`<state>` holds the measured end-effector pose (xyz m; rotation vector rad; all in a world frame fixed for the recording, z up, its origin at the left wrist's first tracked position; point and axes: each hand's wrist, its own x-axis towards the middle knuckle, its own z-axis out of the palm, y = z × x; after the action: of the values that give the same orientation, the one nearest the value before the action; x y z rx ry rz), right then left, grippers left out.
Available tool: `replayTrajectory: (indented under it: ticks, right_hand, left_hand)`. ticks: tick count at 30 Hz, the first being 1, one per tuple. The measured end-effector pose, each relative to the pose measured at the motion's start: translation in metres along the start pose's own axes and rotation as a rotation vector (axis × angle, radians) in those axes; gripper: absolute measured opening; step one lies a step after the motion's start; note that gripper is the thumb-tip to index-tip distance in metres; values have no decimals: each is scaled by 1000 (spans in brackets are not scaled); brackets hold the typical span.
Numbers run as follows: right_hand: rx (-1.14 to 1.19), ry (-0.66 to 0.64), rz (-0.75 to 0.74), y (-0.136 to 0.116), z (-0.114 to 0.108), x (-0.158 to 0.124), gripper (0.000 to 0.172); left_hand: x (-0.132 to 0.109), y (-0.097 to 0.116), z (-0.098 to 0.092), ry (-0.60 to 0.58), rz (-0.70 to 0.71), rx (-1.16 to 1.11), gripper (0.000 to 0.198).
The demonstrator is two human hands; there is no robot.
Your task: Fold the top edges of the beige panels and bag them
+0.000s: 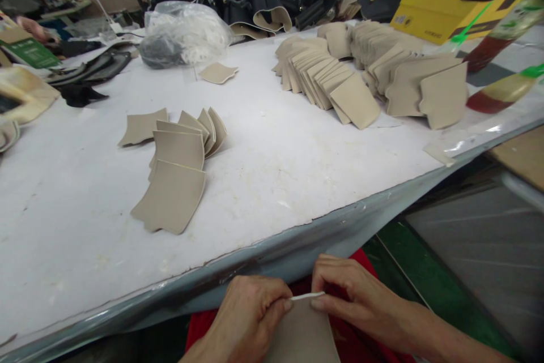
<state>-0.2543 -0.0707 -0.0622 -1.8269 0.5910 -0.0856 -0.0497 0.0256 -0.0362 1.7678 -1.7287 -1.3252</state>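
Observation:
Both my hands are below the table's front edge, over my lap. My left hand [249, 312] and my right hand [348, 289] each pinch the top edge of one beige cut piece [304, 334], fingers closed on its white rim. A small fan of the same beige pieces [178, 167] lies on the white table [276, 142] ahead of me on the left. A large overlapping spread of beige pieces [340, 77] lies at the right back.
A clear plastic bag [185, 31] sits at the back left, dark material [255, 3] behind it. A yellow box [450, 12] and two bottles [501, 91] stand at the right. One loose beige piece [217, 72] lies near the bag. Green floor shows right of the table.

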Motion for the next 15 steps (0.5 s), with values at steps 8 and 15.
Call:
replayTrajectory:
  ticks: [8, 15]
  right_hand:
    - [-98, -78, 5, -4, 10, -1, 25]
    - [-110, -128, 5, -16, 8, 5, 26]
  left_hand:
    - [-12, 0, -17, -28, -123, -112, 24]
    - [-28, -4, -31, 12, -254, -116, 17]
